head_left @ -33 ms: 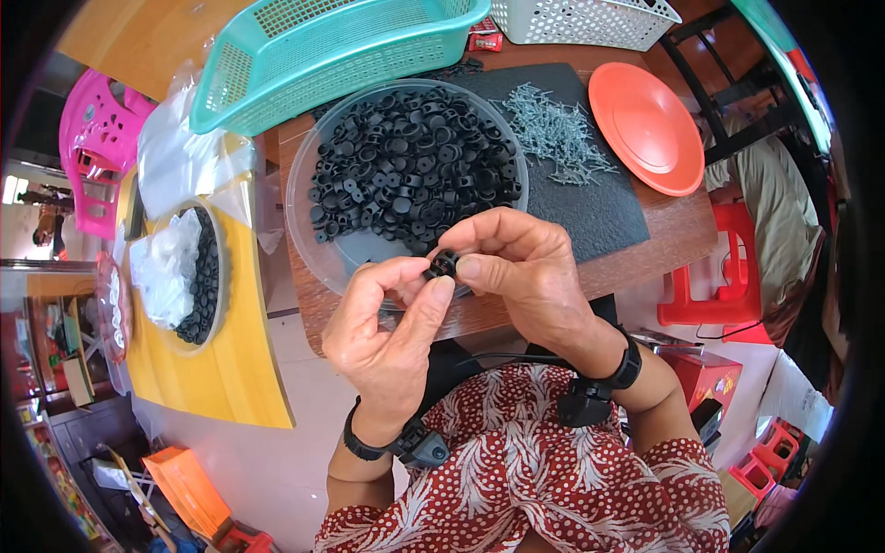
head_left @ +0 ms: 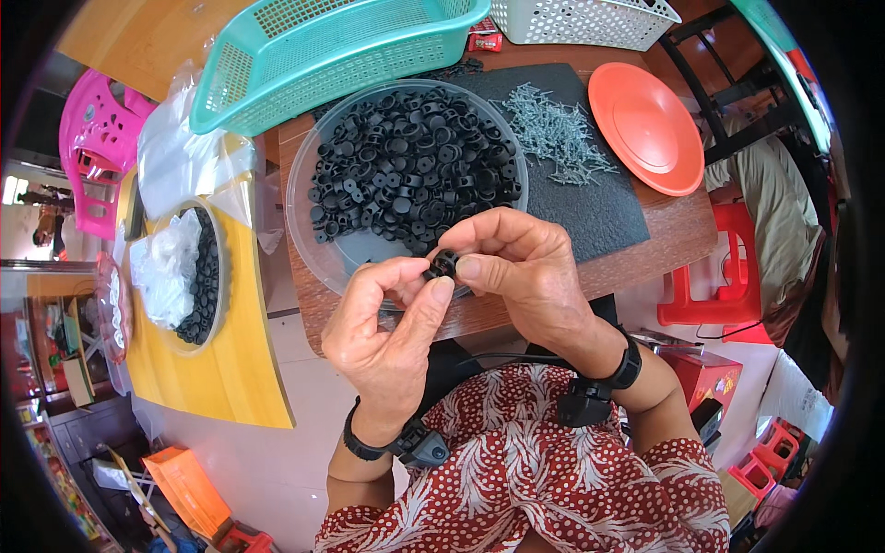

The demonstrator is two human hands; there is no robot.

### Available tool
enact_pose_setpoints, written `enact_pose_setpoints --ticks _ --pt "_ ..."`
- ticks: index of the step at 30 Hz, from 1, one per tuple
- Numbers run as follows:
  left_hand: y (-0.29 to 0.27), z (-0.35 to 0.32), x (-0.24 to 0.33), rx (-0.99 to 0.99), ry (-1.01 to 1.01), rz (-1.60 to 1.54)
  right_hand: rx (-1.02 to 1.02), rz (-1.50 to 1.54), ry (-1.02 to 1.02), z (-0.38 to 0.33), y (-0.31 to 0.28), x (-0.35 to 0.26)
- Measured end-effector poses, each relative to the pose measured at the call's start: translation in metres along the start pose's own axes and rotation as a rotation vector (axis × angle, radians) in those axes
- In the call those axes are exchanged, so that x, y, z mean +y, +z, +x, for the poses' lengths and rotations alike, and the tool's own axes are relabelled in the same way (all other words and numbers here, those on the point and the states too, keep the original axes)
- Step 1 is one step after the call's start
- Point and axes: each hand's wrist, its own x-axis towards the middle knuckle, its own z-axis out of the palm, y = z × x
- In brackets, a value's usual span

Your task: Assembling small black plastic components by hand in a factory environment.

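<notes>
A small round black plastic part (head_left: 443,264) is pinched between both hands, over the near rim of a clear round tub (head_left: 304,241). On its left side, my left hand (head_left: 392,323) grips it with thumb and index finger. From the right, the thumb and fingers of my right hand (head_left: 521,263) close on it too; the fingertips cover much of it. Heaped in the tub are many loose black plastic parts (head_left: 415,157). To the right, a pile of thin silvery screws (head_left: 558,134) lies on a dark grey mat (head_left: 604,217).
A teal basket (head_left: 341,78) stands behind the tub, with a white basket (head_left: 581,23) beside it. An orange plate (head_left: 645,129) rests at the right table edge. Left, a yellow table (head_left: 207,382) bears another tub (head_left: 221,313) of black parts. A red stool (head_left: 714,276) stands right.
</notes>
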Motion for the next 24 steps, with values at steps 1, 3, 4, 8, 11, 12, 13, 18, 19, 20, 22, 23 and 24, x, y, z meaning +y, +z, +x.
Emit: enact_pose_setpoints --ticks 1,3,4,8,11,12,13,18,19,20,22,23,24 --pt "-0.0006 -0.0005 -0.0004 0.002 -0.004 0.003 -0.005 0.018 0.002 -0.0001 0.0001 0.0002" --pt "-0.0012 -0.0008 -0.0015 0.003 -0.008 0.007 -0.010 0.035 0.004 -0.0004 0.0001 0.0007" --pt "-0.0013 -0.0006 -0.0021 -0.003 0.014 0.023 -0.009 0.033 -0.004 -0.0005 0.0001 0.0011" --pt "0.0007 -0.0002 0.0013 -0.010 -0.048 -0.003 0.013 0.034 -0.017 -0.0017 0.0009 0.0003" --pt "0.0020 -0.0003 -0.0001 0.002 -0.083 -0.089 0.027 -0.003 -0.037 -0.0024 0.0036 -0.0002" --pt "0.0020 -0.0002 -0.0001 -0.005 -0.084 -0.090 0.033 -0.001 -0.039 -0.0025 0.0037 0.0009" --pt "0.0013 -0.0003 0.0002 -0.025 -0.099 -0.103 0.029 -0.027 -0.073 -0.0026 0.0036 0.0025" --pt "-0.0023 -0.0006 -0.0015 -0.067 -0.135 -0.105 0.026 -0.120 -0.164 -0.0030 0.0055 0.0033" --pt "-0.0022 -0.0007 -0.0022 -0.066 -0.140 -0.086 0.035 -0.152 -0.170 -0.0036 0.0054 0.0031" --pt "-0.0019 -0.0008 -0.0027 -0.064 -0.144 -0.067 0.043 -0.184 -0.176 -0.0041 0.0053 0.0028" --pt "-0.0017 -0.0010 -0.0021 -0.071 -0.139 -0.050 0.064 -0.141 -0.171 -0.0048 0.0073 0.0026" --pt "-0.0016 -0.0011 -0.0019 -0.075 -0.133 -0.035 0.081 -0.100 -0.164 -0.0050 0.0076 0.0027" --pt "-0.0021 -0.0007 -0.0022 -0.078 -0.132 -0.034 0.084 -0.098 -0.166 -0.0053 0.0070 0.0027"
